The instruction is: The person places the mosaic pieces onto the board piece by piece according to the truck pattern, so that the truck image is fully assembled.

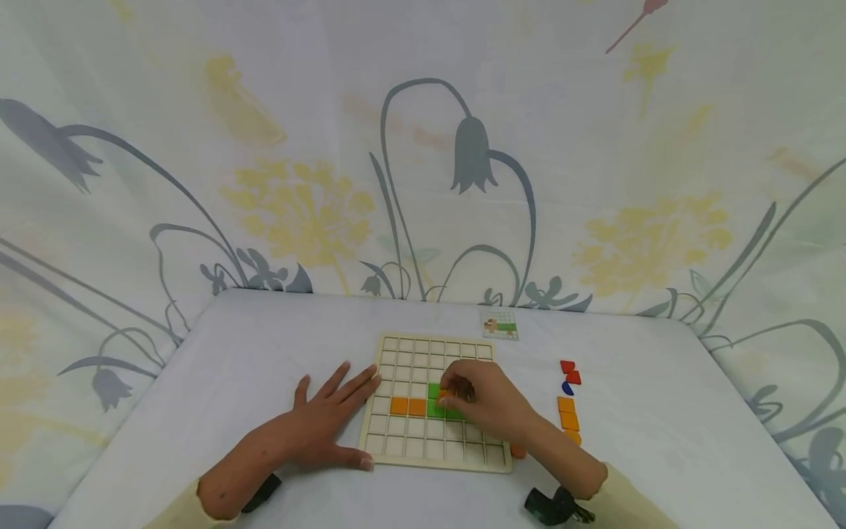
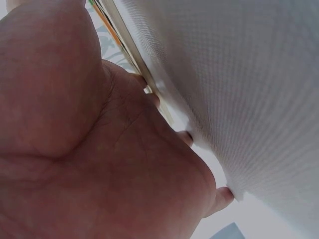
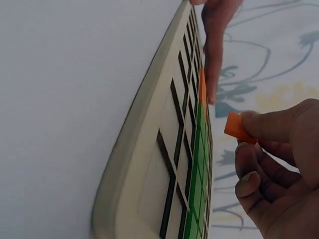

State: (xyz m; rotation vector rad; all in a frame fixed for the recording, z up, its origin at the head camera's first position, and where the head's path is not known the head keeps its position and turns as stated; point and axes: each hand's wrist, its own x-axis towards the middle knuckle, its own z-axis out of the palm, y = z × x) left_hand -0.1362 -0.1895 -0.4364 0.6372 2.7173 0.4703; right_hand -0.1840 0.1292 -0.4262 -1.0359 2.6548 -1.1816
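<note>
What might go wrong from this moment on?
The flat orange tile pinched by the right hand might slip and land askew on the pale beige grid board. That hand could also nudge the flat green tiles close beneath it. The left hand, touching the board's edge, might shift the board.

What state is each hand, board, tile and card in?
Board, flat, partly filled
Left hand, spread at board's edge
Right hand, pinching an orange tile
Green tiles, set in board
Two orange tiles, set in board
Other orange pieces, loose
Red tiles, loose
Blue piece, loose
Picture card, flat
</note>
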